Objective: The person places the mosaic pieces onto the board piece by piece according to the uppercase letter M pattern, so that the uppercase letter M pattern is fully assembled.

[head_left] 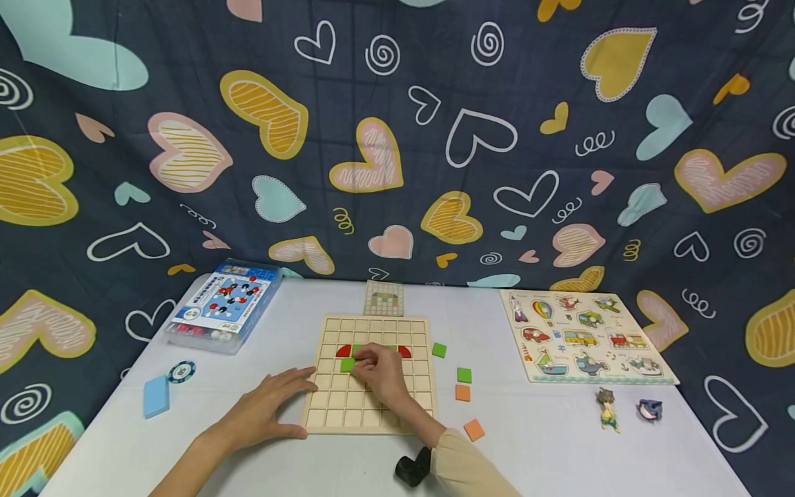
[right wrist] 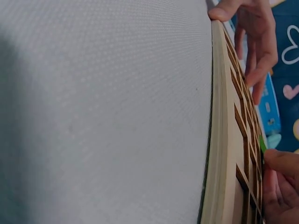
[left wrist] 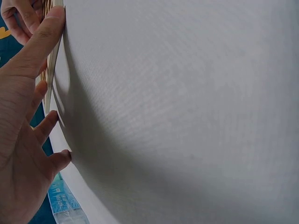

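A wooden grid board (head_left: 317, 418) lies on the table with red quarter-round pieces (head_left: 405, 352) and green square tiles in one row. My right hand (head_left: 381, 376) reaches over the board, thumb and fingers pinching a green square tile (head_left: 347, 365) just below that row. In the right wrist view, the green tile (right wrist: 262, 143) shows at the thumb tip. My left hand (head_left: 263, 407) is spread at the board's left side, thumb at the near corner and fingertips at the edge. Part of the row is hidden behind my right hand.
A pattern card (head_left: 384, 299) lies behind the board. Loose green (head_left: 439, 350) and orange tiles (head_left: 474, 430) lie to its right, past them a picture puzzle (head_left: 580, 338) and small figures (head_left: 607, 410). At left are a boxed set (head_left: 226, 304), a poker chip (head_left: 182, 372) and a blue block (head_left: 156, 397).
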Tool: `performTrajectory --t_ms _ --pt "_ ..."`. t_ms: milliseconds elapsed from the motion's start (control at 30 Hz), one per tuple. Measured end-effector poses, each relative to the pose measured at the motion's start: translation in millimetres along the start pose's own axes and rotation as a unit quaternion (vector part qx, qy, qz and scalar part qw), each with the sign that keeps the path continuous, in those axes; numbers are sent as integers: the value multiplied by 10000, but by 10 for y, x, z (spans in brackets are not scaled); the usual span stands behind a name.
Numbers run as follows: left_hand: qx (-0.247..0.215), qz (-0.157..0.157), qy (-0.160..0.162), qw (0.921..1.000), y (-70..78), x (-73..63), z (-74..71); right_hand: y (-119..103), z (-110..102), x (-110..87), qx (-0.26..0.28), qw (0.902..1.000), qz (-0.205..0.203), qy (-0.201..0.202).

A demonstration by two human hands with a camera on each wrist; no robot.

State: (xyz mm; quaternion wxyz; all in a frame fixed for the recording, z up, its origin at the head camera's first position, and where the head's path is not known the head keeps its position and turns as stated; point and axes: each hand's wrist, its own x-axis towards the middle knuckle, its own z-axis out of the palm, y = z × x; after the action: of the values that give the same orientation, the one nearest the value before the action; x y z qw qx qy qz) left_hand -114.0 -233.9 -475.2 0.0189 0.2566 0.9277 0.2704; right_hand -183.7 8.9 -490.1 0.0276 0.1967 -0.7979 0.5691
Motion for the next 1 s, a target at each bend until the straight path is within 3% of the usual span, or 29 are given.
performTrajectory --t_ms 233,533,1000 --pt "16 10 28 10000 11 -4 2 -63 -4 2 312 9994 74 -98" --pt "56 33 46 10000 8 -4 2 -438 -123 -43 501 9985 37 -213" --pt "63 7 10 10000 0 0 0 -391 -107 -24 871 9954 139 -385"
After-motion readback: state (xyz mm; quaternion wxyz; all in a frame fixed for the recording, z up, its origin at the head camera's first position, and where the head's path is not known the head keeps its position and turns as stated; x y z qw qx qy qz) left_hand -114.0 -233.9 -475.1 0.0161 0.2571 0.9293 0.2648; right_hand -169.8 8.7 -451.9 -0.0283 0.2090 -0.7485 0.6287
